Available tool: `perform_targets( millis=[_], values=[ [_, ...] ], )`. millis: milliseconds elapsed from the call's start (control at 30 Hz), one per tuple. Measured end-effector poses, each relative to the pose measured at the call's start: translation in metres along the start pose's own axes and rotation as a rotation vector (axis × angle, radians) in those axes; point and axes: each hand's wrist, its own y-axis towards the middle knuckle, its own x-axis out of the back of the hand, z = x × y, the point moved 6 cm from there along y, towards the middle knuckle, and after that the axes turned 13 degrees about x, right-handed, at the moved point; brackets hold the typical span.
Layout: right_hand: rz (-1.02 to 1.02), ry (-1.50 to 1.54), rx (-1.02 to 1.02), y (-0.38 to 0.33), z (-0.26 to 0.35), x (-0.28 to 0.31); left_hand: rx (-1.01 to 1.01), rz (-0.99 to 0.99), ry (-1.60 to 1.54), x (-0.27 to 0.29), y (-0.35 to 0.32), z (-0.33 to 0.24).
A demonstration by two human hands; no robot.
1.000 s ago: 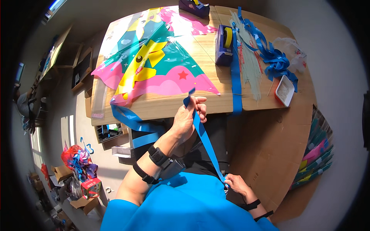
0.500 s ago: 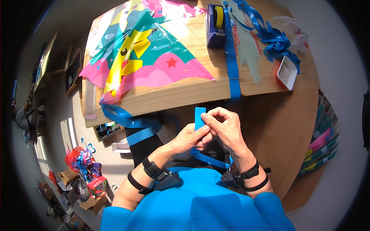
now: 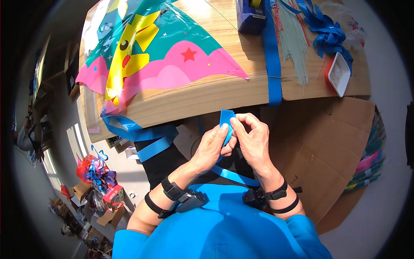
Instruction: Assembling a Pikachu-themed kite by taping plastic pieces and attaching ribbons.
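In front of the table edge, both my hands grip a flat blue ribbon [image 3: 226,116] folded into a short upright strip. My left hand [image 3: 210,146] pinches it from the left, thumb laid on its face. My right hand [image 3: 254,141] pinches its right side near the top with thumb and fingers. A length of the same ribbon hangs below my hands across my lap. On the table lies a pink and green kite sheet [image 3: 172,74] with a yellow cartoon figure. Blue ribbon [image 3: 156,146] trails from its near left corner over the edge.
A blue tape dispenser [image 3: 251,19], thin pale rods [image 3: 294,56], bunched blue ribbon [image 3: 330,36] and a red-and-white tray [image 3: 340,74] lie on the table's right. Cardboard [image 3: 327,146] stands below right. Boxes and a colourful bundle [image 3: 95,172] sit on the floor left.
My right hand has shifted slightly up along the ribbon, and the strip's top now shows staggered layers. The table has moved up and the view shifted with my head.
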Motion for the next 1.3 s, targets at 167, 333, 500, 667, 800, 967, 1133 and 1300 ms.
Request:
perform_targets(
  millis=[167,333,500,667,800,967,1133,1300],
  values=[
    [-0.01,0.035,-0.067,0.011,-0.008,0.0,-0.002,-0.028,-0.082,0.006,0.013,0.0],
    [-0.146,0.087,-0.097,0.018,-0.008,0.003,-0.041,-0.277,-0.101,0.019,0.024,-0.003],
    [-0.237,-0.247,0.01,0.039,-0.024,0.028,-0.223,-0.425,-0.277,0.052,0.026,-0.023],
    [-0.23,-0.35,0.113,0.078,-0.028,0.034,-0.197,-0.402,0.031,0.059,0.023,-0.071],
    [-0.212,-0.322,0.132,0.098,-0.039,0.016,-0.766,-0.585,1.142,0.046,0.03,-0.1],
    [-0.253,-0.41,0.157,0.109,-0.047,0.0,-0.841,-0.617,1.555,0.043,0.048,-0.099],
    [-0.281,-0.471,0.142,0.114,-0.047,-0.004,-0.822,-0.555,1.668,0.05,0.064,-0.09],
    [-0.261,-0.507,0.119,0.12,-0.046,-0.007,-0.809,-0.576,1.703,0.055,0.077,-0.086]
  ],
)
